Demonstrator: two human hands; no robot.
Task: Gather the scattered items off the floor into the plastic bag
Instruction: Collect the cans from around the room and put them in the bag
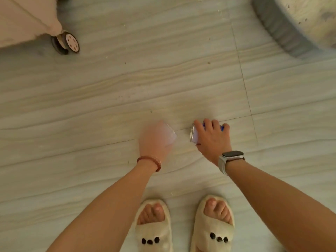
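My right hand [211, 138] reaches down to the tiled floor and curls its fingers over a blue and white drink can [194, 134] that lies on its side, silver end facing left. My left hand [154, 140] is blurred by motion just left of the can and holds a pale, translucent piece of plastic [170, 133]; I cannot tell whether this is the bag. A red bead bracelet is on my left wrist and a watch on my right wrist.
A pink suitcase [27, 20] with a wheel [66, 43] stands at the top left. A grey-edged rug or mat [283, 28] lies at the top right. My feet in cream slippers [154, 231] stand just below the hands. Small crumbs dot the floor.
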